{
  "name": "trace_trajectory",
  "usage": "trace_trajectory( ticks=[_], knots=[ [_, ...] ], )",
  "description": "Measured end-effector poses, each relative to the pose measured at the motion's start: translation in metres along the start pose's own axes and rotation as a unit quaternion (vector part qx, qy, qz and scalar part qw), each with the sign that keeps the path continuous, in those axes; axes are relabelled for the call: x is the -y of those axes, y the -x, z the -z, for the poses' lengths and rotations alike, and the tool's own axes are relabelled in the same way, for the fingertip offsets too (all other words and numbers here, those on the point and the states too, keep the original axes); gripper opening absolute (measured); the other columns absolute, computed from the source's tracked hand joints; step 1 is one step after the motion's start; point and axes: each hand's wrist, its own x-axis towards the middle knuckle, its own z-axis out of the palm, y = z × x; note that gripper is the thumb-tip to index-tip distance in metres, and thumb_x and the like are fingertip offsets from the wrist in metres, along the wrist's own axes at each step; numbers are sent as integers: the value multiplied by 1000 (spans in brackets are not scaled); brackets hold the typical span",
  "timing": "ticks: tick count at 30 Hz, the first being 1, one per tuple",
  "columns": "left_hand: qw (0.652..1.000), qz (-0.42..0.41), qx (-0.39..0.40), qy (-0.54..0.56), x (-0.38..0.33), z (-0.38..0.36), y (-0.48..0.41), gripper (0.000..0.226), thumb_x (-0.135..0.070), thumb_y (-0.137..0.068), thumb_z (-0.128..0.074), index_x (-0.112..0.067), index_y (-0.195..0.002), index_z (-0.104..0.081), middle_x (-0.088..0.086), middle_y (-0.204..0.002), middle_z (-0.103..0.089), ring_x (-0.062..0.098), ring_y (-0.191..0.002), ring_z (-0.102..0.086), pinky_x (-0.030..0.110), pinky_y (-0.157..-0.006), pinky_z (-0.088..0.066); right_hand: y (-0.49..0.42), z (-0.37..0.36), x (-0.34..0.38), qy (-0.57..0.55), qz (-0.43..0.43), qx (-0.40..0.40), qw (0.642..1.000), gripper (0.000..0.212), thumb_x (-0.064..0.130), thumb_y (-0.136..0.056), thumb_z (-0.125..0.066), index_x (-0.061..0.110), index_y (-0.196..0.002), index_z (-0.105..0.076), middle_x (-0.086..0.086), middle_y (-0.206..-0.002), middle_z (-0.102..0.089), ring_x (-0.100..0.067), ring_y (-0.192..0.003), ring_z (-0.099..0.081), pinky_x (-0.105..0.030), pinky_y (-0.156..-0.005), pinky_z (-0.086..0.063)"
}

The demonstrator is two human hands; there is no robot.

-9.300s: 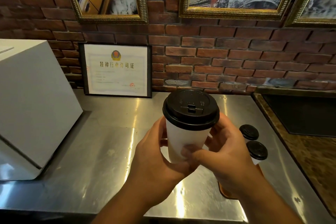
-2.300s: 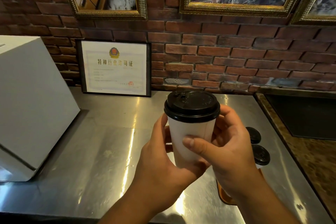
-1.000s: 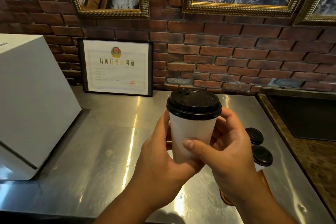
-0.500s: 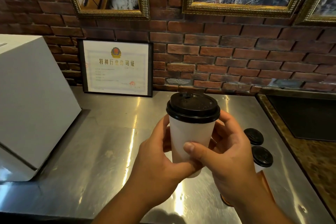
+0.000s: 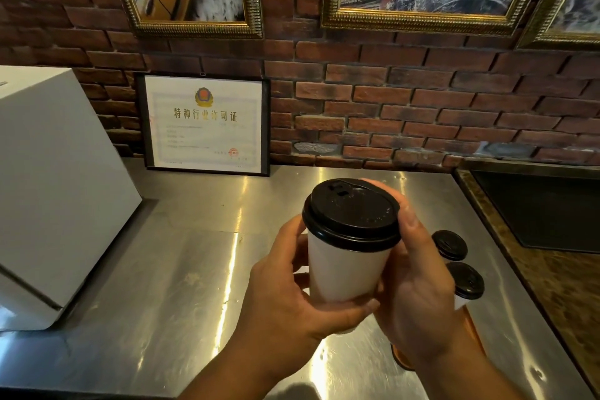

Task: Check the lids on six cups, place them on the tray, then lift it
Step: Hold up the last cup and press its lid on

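I hold a white paper cup (image 5: 344, 273) with a black lid (image 5: 352, 214) above the steel counter. My left hand (image 5: 289, 299) wraps the cup's lower body, thumb across the front. My right hand (image 5: 418, 289) curls round the far and right side, with fingertips on the lid's rim. Behind my right hand stand two more lidded cups (image 5: 449, 244) (image 5: 466, 281) on an orange-brown tray (image 5: 474, 334), most of which my right wrist hides.
A large white box (image 5: 55, 191) takes up the counter's left side. A framed certificate (image 5: 204, 125) leans on the brick wall at the back. A brown stone counter (image 5: 558, 282) with a dark recessed panel (image 5: 545, 208) borders the right.
My right hand slid up from the cup's body to the lid's rim; its thumb no longer crosses the front. The cup tilted slightly toward me and sits a little lower.
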Motion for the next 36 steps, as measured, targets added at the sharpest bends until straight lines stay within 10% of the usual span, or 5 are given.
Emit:
trace_trajectory(
  ticks=[19, 36],
  knots=[
    [1000, 2, -11, -8, 4, 3, 7, 103, -71, -61, -93, -57, -148, -38, -29, -134, -62, -5, -121, -61, 9, -72, -57, -3, 1, 4, -13, -5, 4, 1000, 60, 50, -91, -67, 8, -132, -61, -15, -115, -72, -38, -108, -67, -42, -85, -59],
    [1000, 4, 12, -3, -6, 1, 8, 97, -76, -58, -90, -65, -140, -40, -32, -130, -63, -5, -119, -61, 11, -75, -58, -13, -10, 13, -36, -89, 29, 995, 87, 81, -82, -60, 1, -116, -70, -23, -105, -74, -38, -97, -74, -45, -76, -63]
  ],
)
